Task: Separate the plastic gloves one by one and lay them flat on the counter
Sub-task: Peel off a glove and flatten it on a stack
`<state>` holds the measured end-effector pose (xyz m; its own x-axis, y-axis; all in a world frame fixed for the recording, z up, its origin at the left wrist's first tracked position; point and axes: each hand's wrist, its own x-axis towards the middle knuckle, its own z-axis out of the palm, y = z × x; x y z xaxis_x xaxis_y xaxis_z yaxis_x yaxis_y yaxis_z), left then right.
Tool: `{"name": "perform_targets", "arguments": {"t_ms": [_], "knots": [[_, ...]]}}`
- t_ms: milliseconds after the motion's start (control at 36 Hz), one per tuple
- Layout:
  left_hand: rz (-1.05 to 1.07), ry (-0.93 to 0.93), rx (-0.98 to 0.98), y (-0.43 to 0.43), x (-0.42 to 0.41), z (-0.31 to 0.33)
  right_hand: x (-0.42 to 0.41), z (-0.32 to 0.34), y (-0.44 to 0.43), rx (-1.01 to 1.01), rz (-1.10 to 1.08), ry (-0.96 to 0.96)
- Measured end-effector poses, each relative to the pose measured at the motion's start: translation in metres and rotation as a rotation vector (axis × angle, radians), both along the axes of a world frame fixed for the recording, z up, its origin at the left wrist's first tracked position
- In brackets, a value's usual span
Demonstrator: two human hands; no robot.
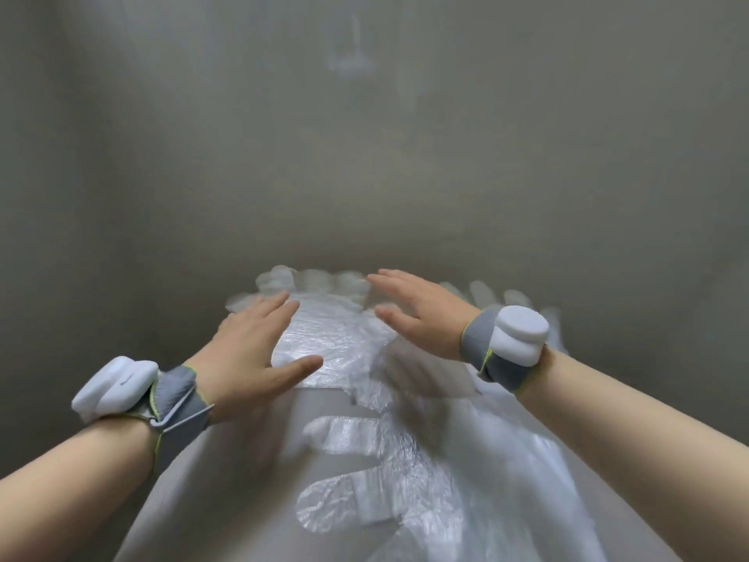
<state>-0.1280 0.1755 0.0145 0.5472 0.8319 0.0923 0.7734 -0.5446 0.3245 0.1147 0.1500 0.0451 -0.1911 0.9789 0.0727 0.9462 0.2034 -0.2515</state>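
Evidently, the left hand [243, 350] and right hand [417, 314] are spread open with nothing gripped, so the plastic glove [324, 342] is flattened on the desk [174, 318]; other gloves [364, 440] are laid at five o'clock.

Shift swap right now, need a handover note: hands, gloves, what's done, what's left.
Left hand: open, fingers straight, at the far glove's left edge.
Right hand: open, over its right side; blur hides whether it touches.
Done: far glove spread flat on the counter; a nearer glove also seems flat.
Left: the overlapping plastic heap at the right is not yet separated.
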Motion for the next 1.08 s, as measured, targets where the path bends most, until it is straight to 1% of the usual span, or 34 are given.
{"name": "perform_targets", "arguments": {"t_ms": [83,111,194,361,500,694,778,917,1000,1083], "knots": [[-0.066,-0.077,0.023,-0.023,0.002,0.003,0.002,0.002,-0.034,0.015,-0.017,0.013],[-0.093,-0.101,0.029,-0.040,0.005,0.006,0.004,0.005,-0.057,0.018,-0.039,0.026],[-0.114,-0.183,0.026,-0.065,0.012,0.006,0.009,0.004,-0.094,0.043,-0.064,0.064],[-0.099,-0.192,0.014,-0.102,0.012,0.004,0.014,-0.008,-0.164,0.039,-0.138,0.213],[-0.076,-0.199,0.037,-0.117,0.015,0.005,0.016,-0.025,-0.186,0.030,-0.175,0.270],[0.010,-0.168,0.050,-0.105,0.026,0.004,0.008,-0.037,-0.191,0.065,-0.127,0.304],[0.016,-0.190,0.035,-0.105,0.033,0.000,0.011,-0.047,-0.190,0.061,-0.140,0.290],[-0.037,-0.205,-0.045,-0.116,0.049,-0.014,0.022,-0.066,-0.189,0.051,-0.222,0.185],[-0.035,-0.233,-0.052,-0.122,0.055,-0.021,0.030,-0.071,-0.190,0.052,-0.273,0.111],[-0.086,-0.232,-0.019,-0.126,0.059,-0.030,0.029,-0.076,-0.192,0.057,-0.307,0.117]]}}
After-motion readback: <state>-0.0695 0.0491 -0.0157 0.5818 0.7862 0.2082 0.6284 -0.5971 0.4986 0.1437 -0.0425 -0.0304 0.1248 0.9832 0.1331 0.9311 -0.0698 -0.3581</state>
